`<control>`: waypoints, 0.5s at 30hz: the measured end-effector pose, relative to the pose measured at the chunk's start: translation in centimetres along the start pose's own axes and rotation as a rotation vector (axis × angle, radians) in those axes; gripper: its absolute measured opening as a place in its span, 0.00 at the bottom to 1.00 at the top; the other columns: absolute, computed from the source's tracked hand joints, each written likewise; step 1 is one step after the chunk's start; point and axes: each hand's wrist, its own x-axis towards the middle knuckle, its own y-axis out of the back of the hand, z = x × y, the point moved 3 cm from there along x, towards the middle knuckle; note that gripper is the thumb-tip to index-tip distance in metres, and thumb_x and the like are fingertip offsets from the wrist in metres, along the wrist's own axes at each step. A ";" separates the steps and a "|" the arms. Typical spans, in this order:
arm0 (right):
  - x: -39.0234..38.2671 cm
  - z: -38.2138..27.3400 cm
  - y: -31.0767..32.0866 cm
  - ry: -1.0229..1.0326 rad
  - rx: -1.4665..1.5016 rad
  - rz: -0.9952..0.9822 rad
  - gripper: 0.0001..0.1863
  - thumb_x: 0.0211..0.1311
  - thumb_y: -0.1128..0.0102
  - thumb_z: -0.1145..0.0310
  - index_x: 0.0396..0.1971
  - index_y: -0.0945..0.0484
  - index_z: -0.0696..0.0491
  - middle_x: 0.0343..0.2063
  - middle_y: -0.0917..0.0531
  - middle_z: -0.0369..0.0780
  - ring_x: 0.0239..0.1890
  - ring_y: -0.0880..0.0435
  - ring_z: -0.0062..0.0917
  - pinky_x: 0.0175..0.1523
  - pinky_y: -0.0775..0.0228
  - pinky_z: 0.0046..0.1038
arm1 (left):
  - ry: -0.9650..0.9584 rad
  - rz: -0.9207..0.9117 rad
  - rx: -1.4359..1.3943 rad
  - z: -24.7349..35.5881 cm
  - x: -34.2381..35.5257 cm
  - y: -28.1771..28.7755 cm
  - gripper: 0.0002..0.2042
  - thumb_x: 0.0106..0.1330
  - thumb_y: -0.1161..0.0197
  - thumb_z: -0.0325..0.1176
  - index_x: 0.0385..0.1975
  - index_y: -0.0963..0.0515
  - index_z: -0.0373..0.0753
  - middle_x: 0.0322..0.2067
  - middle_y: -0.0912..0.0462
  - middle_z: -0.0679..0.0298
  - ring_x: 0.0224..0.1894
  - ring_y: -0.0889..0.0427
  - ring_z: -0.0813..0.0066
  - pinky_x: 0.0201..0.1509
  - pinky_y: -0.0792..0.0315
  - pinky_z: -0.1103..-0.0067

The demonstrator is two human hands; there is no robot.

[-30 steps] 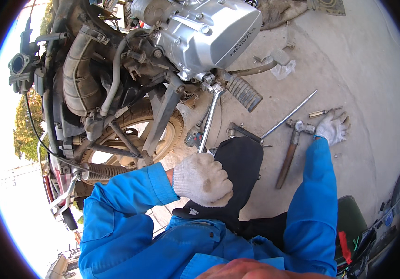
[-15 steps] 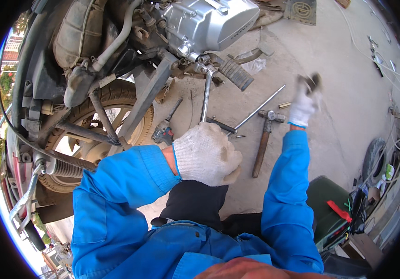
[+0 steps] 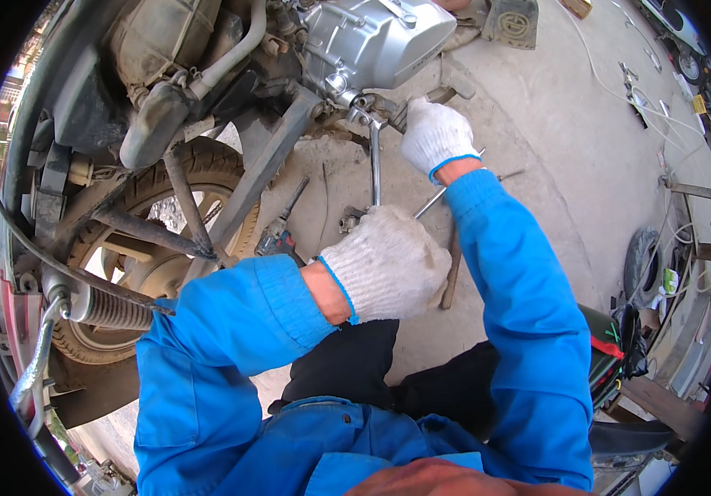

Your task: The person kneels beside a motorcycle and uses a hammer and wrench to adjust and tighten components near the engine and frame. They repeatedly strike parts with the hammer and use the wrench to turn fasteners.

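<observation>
My left hand [image 3: 390,263], in a white knit glove, is closed at the lower end of a chrome wrench [image 3: 375,161]. The wrench's upper end meets the underside of the silver engine [image 3: 376,45]. Beside that hand shows a small dark metal piece [image 3: 350,220] whose kind I cannot make out. My right hand [image 3: 438,135], gloved alike, is closed around the ribbed foot peg [image 3: 399,117], covering most of it. Near the right wrist a brake pedal [image 3: 455,88] sticks out. Under my right forearm lies a hammer with a wooden handle [image 3: 451,269]; its head is hidden.
A motorcycle's rear wheel [image 3: 231,207] and frame tube [image 3: 269,157] stand at left. On the concrete lie a power drill [image 3: 277,236] and a long metal rod [image 3: 431,202]. A tyre [image 3: 641,264] and a cable [image 3: 595,74] are at right, with a mat [image 3: 511,23] at the far side.
My right hand has swung left from over the open floor to the foot peg. My left hand stays on the wrench. The view has shifted a little.
</observation>
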 end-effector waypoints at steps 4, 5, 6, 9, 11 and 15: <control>1.8 1.8 0.8 0.021 0.284 -0.298 0.19 0.48 0.29 0.60 0.31 0.13 0.62 0.36 0.10 0.55 0.39 0.08 0.47 0.50 0.17 0.43 | -0.010 -0.010 -0.012 -0.3 -0.1 0.3 0.13 0.60 0.31 0.44 0.22 0.18 0.42 0.19 0.18 0.59 0.23 0.14 0.57 0.30 0.21 0.63; 2.0 2.2 0.7 -0.067 0.394 -0.447 0.25 0.44 0.24 0.55 0.33 0.13 0.64 0.36 0.10 0.56 0.40 0.08 0.45 0.51 0.18 0.43 | -0.012 -0.028 -0.025 -0.3 0.0 0.3 0.13 0.60 0.31 0.44 0.22 0.18 0.42 0.19 0.17 0.59 0.23 0.14 0.57 0.30 0.21 0.63; 2.2 2.4 0.8 -0.075 0.423 -0.484 0.23 0.45 0.26 0.56 0.32 0.13 0.63 0.36 0.10 0.55 0.40 0.08 0.45 0.51 0.18 0.43 | -0.014 -0.047 -0.033 -0.5 0.0 0.2 0.13 0.60 0.31 0.45 0.22 0.18 0.42 0.19 0.18 0.58 0.23 0.14 0.57 0.30 0.21 0.62; 2.0 2.3 0.9 -0.057 0.391 -0.428 0.19 0.50 0.30 0.59 0.33 0.13 0.62 0.36 0.09 0.54 0.41 0.08 0.44 0.48 0.17 0.42 | -0.016 -0.107 -0.062 -0.8 0.3 -0.1 0.14 0.61 0.32 0.45 0.21 0.19 0.42 0.18 0.18 0.58 0.23 0.14 0.56 0.29 0.21 0.61; 1.3 1.5 0.9 -0.015 0.217 -0.246 0.16 0.53 0.33 0.62 0.35 0.13 0.60 0.37 0.09 0.53 0.41 0.08 0.44 0.47 0.16 0.41 | -0.001 -0.117 -0.091 -0.9 0.3 -0.2 0.15 0.61 0.32 0.46 0.20 0.19 0.42 0.17 0.19 0.58 0.22 0.14 0.55 0.29 0.20 0.61; -1.0 -0.3 0.2 -0.075 -0.098 -0.040 0.23 0.64 0.44 0.70 0.59 0.24 0.61 0.44 0.12 0.58 0.47 0.09 0.51 0.51 0.15 0.48 | -0.025 -0.075 -0.074 -0.9 0.2 -0.3 0.15 0.62 0.33 0.46 0.19 0.19 0.43 0.15 0.20 0.59 0.21 0.15 0.55 0.29 0.21 0.61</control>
